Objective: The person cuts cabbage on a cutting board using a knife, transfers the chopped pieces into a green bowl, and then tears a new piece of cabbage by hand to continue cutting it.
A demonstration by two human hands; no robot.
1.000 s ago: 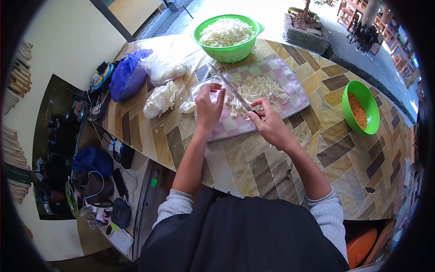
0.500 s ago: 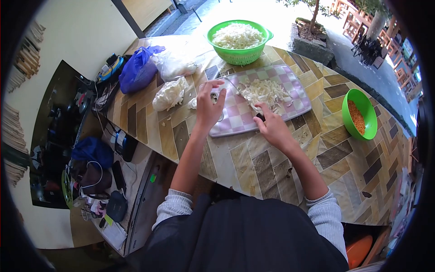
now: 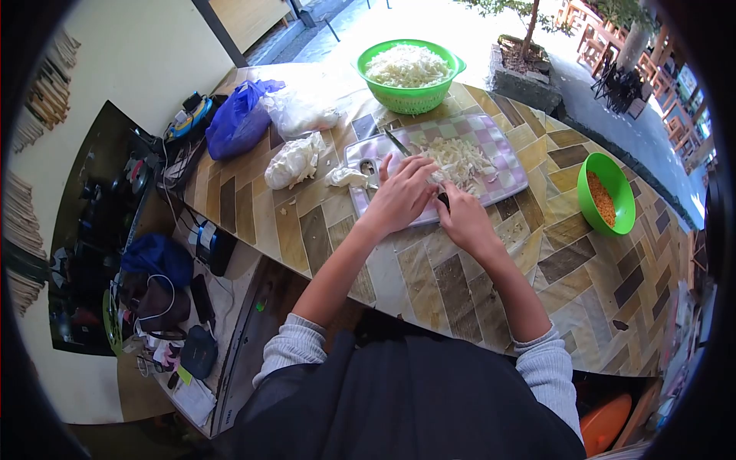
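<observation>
Head cam: knife [image 3: 396, 142] in R hand [image 3: 465, 221]

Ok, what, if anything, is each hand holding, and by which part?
The right hand grips the long metal-bladed knife by its black handle. The left hand covers part of the blade; whether it holds anything is hidden.

knife [image 3: 395, 141]: mostly hidden by hands [image 3: 402, 192] | blue bag [image 3: 236, 126]: contents hidden | orange object [image 3: 607, 422]: partly covered

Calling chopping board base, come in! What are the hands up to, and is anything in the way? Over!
Right hand gripping the knife. Left hand over it, hiding its middle. Pale shreds heaped on the checked board. Over.
</observation>
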